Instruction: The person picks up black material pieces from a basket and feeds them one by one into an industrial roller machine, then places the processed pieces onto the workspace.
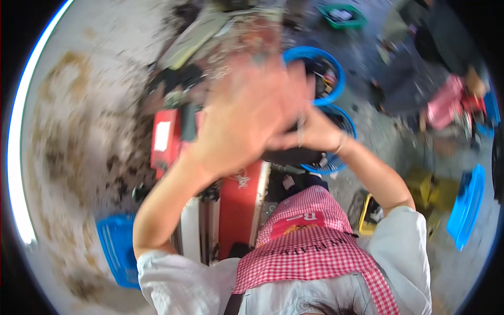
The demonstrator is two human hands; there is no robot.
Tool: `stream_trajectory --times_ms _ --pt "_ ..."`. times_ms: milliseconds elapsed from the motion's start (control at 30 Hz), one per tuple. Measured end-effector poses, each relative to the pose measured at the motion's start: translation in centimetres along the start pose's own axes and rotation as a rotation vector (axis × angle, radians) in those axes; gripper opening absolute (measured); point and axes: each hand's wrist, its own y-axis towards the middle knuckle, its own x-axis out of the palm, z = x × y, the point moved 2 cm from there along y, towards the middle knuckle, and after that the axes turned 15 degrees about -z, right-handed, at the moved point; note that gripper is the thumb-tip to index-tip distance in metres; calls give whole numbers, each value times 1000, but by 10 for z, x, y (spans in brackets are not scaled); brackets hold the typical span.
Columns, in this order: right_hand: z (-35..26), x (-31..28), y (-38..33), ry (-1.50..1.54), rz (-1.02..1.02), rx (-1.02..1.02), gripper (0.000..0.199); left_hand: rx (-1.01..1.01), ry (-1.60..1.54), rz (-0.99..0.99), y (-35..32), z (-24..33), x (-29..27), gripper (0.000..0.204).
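My left hand [236,118] is raised close in front of me, smeared by motion, its fingers pointing away over the workbench. Just to its right is my right hand [321,131], partly overlapped by the left, with a thin band on the wrist. The fingers of both hands are too blurred or covered to read, and whether they touch is unclear. A black object [294,156] shows directly under my right hand; I cannot tell if it is held. Below the hands stands a red machine or bench part [236,205], with a red box [164,137] bearing a white label beyond my left forearm.
Two round blue baskets, a farther one [340,84] filled with small items and a nearer one [350,128], stand right of the bench. A green basin [357,21] lies beyond. Blue bins [116,247] and a yellow crate [363,223] flank me. Another person [446,42] is at upper right.
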Motion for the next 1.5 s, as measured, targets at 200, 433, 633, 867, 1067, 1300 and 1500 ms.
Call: stream_trajectory --times_ms 200,433,633,867,1067,1300,1500 --pt "105 23 -118 -166 -97 301 36 460 -350 -135 18 83 143 24" --pt "141 -23 -226 -390 56 674 69 712 -909 -372 68 142 190 24" --pt "171 -64 -294 -338 -17 557 56 -159 -758 -415 48 101 317 23" --pt "257 -99 -377 662 972 513 52 -362 -1589 -153 88 186 412 15" --pt "339 -117 -419 389 995 663 47 -531 -1258 -293 134 154 666 17" --pt "418 -116 -479 255 1354 905 73 -508 -444 -303 242 18 853 75" --pt "465 -113 -482 319 1453 838 80 -481 -373 -629 299 -33 891 90"
